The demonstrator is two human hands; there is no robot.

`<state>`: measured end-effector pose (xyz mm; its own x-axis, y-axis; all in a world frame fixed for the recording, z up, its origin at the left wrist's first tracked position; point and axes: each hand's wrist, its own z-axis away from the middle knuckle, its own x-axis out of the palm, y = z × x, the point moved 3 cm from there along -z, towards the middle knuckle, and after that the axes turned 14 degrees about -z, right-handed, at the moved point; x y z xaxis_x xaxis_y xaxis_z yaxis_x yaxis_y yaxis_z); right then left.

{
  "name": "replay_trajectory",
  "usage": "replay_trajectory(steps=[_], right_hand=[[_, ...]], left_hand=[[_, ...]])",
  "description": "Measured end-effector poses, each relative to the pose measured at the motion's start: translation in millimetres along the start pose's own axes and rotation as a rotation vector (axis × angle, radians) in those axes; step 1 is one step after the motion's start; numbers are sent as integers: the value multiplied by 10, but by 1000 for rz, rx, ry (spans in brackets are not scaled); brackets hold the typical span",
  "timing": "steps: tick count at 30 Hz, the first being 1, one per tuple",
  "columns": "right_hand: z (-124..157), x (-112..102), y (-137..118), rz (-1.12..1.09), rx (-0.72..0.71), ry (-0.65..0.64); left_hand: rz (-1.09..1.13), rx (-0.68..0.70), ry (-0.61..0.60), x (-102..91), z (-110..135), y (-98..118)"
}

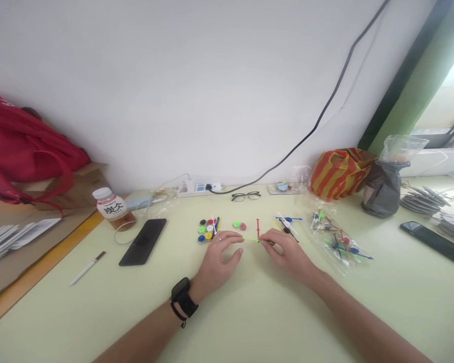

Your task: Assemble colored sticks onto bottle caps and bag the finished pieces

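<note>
My right hand [283, 249] pinches the end of a thin bright green plastic stick [251, 240], held low over the table. Its left end reaches the fingertips of my left hand [220, 256], whose fingers are stretched out with the thumb apart; it may touch the stick. Just beyond lie a red arrow-shaped stick [258, 228], a green round piece [236, 224] and a red round piece [242, 226]. Several coloured round pieces [202, 230] and sticks sit behind my left hand. Past my right hand are a blue arrow-shaped stick [289, 219] and a black round piece [286, 230].
Clear plastic bags of parts [340, 242] lie to the right. Glasses [245, 196] and a power strip [200, 189] are by the wall. On the left are a black phone [143, 242], a pen [88, 268] and a bottle [113, 209]; another phone [435, 244] lies far right.
</note>
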<state>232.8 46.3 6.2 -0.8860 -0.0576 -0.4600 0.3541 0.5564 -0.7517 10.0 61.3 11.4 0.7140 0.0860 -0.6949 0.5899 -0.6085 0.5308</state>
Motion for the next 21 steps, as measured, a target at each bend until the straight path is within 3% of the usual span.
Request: replay_trajectory(steps=[5, 11, 18, 21], right_hand=[[-2, -28, 31, -18, 6, 86], [-2, -31, 134, 1, -25, 134], [-5, 60, 120, 27, -81, 52], [0, 72, 99, 88, -32, 21]], left_hand=[[-49, -42, -21, 49, 7, -81], [-140, 9, -207, 130, 75, -101], [-177, 41, -226, 139, 99, -87], [-195, 41, -242, 132, 90, -81]])
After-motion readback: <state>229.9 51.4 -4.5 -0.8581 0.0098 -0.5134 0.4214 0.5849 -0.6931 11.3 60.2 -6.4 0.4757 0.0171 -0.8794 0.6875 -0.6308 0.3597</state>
